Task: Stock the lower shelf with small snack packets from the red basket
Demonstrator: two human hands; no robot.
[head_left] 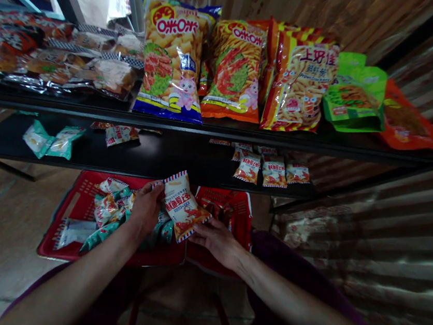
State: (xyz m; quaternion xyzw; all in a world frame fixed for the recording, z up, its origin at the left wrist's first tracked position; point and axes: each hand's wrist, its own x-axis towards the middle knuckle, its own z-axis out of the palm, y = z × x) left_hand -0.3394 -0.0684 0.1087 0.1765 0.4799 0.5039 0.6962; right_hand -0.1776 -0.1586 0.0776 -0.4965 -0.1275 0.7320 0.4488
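Note:
Between my two hands, a small white and orange snack bag is held up, its printed front facing me. My left hand grips its upper left edge. At its lower right corner, my right hand pinches the bag, thumb hidden partly by it. Just below and left is a red basket with several small white, orange and teal packets inside. Another red basket stands to the right, with red packets partly hidden by my right hand. Several matching small bags sit on the lower shelf to the right.
The black upper shelf bears large snack bags and overhangs the lower shelf. Teal packets and a red and white packet lie on the lower shelf. A corrugated wall stands at the right.

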